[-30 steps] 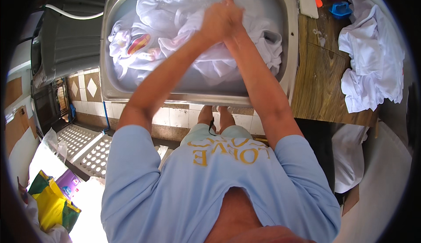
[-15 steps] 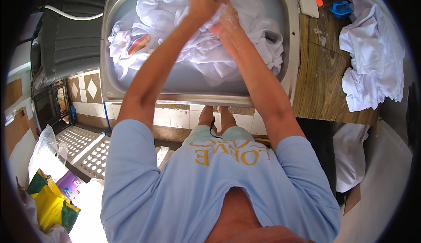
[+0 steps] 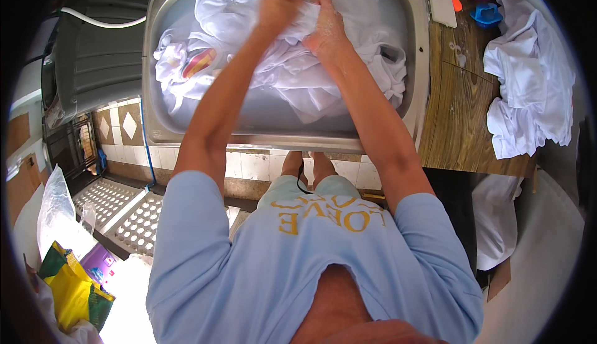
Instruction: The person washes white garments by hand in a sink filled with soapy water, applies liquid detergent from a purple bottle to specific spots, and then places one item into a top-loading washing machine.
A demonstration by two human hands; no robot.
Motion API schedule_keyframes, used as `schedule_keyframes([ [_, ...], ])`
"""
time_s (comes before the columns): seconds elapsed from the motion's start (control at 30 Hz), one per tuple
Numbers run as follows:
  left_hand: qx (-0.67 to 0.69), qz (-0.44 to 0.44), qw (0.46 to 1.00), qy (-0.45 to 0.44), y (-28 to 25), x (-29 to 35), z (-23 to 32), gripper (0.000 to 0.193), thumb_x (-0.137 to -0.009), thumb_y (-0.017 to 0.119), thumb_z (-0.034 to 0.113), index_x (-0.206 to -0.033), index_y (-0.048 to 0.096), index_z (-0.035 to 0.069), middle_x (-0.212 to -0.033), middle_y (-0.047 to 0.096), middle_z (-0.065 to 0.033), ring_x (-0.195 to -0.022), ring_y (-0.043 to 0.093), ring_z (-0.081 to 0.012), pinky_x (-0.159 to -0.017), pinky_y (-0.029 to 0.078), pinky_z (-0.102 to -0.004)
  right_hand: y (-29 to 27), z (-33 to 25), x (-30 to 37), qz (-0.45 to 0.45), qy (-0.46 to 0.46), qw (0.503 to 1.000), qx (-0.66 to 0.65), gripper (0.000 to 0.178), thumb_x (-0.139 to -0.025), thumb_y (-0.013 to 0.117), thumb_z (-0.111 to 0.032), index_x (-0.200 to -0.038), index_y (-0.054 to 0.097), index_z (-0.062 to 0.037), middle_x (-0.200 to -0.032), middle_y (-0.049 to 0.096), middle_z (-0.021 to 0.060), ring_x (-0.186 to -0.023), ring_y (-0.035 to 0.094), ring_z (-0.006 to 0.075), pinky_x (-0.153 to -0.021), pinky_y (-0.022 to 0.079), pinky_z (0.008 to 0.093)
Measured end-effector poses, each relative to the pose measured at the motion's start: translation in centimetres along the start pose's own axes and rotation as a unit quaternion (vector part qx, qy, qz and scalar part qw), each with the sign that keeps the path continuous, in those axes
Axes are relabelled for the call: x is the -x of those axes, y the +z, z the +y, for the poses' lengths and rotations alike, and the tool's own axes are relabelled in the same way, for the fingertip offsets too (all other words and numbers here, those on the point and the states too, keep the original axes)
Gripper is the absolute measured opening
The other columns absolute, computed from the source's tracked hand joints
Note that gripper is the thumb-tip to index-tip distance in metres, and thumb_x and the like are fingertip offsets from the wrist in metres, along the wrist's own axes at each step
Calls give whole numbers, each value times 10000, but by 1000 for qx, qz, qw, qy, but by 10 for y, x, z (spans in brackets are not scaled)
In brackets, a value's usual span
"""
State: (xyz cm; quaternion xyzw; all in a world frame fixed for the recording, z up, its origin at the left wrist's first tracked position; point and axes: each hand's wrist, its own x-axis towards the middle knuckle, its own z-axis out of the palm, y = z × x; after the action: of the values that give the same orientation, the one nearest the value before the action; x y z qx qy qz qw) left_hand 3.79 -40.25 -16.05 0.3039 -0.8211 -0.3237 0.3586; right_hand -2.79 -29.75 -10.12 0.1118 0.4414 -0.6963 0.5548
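A heap of wet white garments (image 3: 283, 73) lies in cloudy water inside a metal sink (image 3: 255, 140). One piece at the left bears a red and yellow print (image 3: 199, 63). Over the far middle of the heap is my left hand (image 3: 280, 7), closed in a fist on white cloth and blurred by motion. Just right of it, my right hand (image 3: 327, 30) grips the same white garment (image 3: 305, 22), its thumb raised and wet suds on the skin. Cloth stretches between both hands; it hides most of the right fingers.
A wooden counter (image 3: 457, 108) adjoins the sink's right side, holding a white garment pile (image 3: 528, 83), a blue plastic brush-like object (image 3: 485, 14) and a whitish slab (image 3: 441, 6). Left stands a dark grey plastic unit (image 3: 102, 45). A yellow-green bag (image 3: 71, 288) sits lower left.
My hands were together half a second ago. My left fist has swung left, away from the right hand, whose thumb now stands up. The garment heap has barely shifted.
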Motion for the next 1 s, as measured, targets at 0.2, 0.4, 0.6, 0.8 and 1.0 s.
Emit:
schedule_keyframes([
  [0.2,277,-54,928,-241,-34,-10,13,362,-861,673,339,-623,611,72,-595,543,55,-512,455,-40,-469,376,-256,-15,-8,-29,-43,-50,996,-51,518,-870,486,-608,-849,483,-90,-796,478,51,-748,520,226,-733,489,427],
  [0.4,356,-86,881,-300,-54,-9,27,296,-851,682,342,-826,659,48,-709,602,9,-613,544,-57,-554,446,-223,-18,-13,-35,-134,-35,985,-103,340,-879,585,-421,-789,524,-100,-782,540,41,-761,542,197,-742,489,391],
  [0.6,184,-163,958,-150,-62,-7,14,321,-842,675,322,-952,658,21,-735,641,-52,-619,593,-123,-578,471,-274,-23,-30,-42,-113,-263,926,246,189,-802,623,-188,-908,575,-39,-845,627,64,-802,604,232,-720,488,347],
  [0.8,-205,-164,965,-19,-29,3,-7,370,-855,589,352,-1027,620,26,-922,647,-165,-854,602,-353,-751,467,-438,-44,-19,-66,41,-445,595,668,223,-808,601,-178,-961,576,-18,-976,629,201,-906,586,398,-780,476,450],
  [1.0,-198,-176,963,-49,6,22,-80,367,-854,526,167,-1211,545,82,-1160,586,-170,-1071,545,-362,-941,421,-435,-54,-10,-111,63,-270,506,817,178,-788,607,-98,-948,603,-21,-973,617,274,-944,592,413,-811,478,459],
])
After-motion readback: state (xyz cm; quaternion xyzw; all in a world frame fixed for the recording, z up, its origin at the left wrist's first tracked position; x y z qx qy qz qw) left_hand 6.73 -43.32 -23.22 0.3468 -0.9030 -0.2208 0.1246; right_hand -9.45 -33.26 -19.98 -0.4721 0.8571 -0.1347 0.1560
